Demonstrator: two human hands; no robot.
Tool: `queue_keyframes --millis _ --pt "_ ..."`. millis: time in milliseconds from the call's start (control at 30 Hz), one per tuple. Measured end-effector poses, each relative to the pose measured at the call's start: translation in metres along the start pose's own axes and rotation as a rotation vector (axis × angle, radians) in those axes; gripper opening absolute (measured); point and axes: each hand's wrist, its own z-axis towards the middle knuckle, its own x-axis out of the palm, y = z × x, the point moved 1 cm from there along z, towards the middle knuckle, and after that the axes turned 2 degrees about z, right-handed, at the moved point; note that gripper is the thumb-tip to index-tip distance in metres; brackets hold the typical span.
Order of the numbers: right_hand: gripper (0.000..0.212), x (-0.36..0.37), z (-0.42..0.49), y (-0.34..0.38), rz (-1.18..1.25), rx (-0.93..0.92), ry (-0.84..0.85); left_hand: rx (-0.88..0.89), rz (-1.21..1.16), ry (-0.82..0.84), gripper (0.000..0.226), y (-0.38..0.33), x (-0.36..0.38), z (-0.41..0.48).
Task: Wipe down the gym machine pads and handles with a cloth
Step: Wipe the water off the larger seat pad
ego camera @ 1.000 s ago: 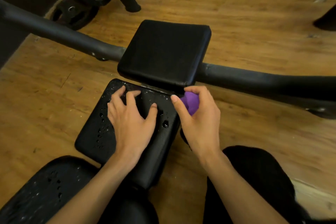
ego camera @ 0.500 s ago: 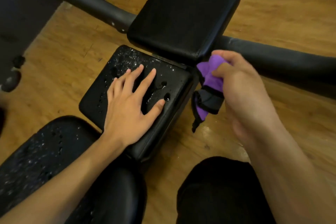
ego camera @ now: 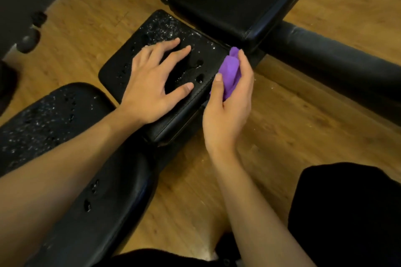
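Head view: three pads (two wet); left hand flat on one, right hand gripping one purple cloth.

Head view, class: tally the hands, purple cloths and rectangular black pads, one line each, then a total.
Hands: 2, left hand and right hand
Purple cloths: 1, the purple cloth
Rectangular black pads: 2, wet pad and dry pad
Total: 5

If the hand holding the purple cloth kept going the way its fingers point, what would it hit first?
Probably the near corner of the upper black pad, just beyond the right hand gripping the purple cloth. It might instead slip beneath that pad; depth is unclear.
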Motion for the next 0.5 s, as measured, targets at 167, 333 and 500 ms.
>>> queue_keyframes --millis 167,333,500 --pt "0.065 0.017 -0.024 -0.010 0.008 0.008 0.080 -0.010 0.039 -0.013 0.075 -0.001 -0.001 0.000" --pt "0.059 0.030 -0.040 -0.012 0.053 0.008 0.001 -0.016 0.039 -0.034 0.073 -0.001 -0.001 0.000" --pt "0.055 0.033 -0.058 -0.011 0.050 0.002 0.041 -0.006 0.016 -0.058 0.071 0.001 0.002 0.002"
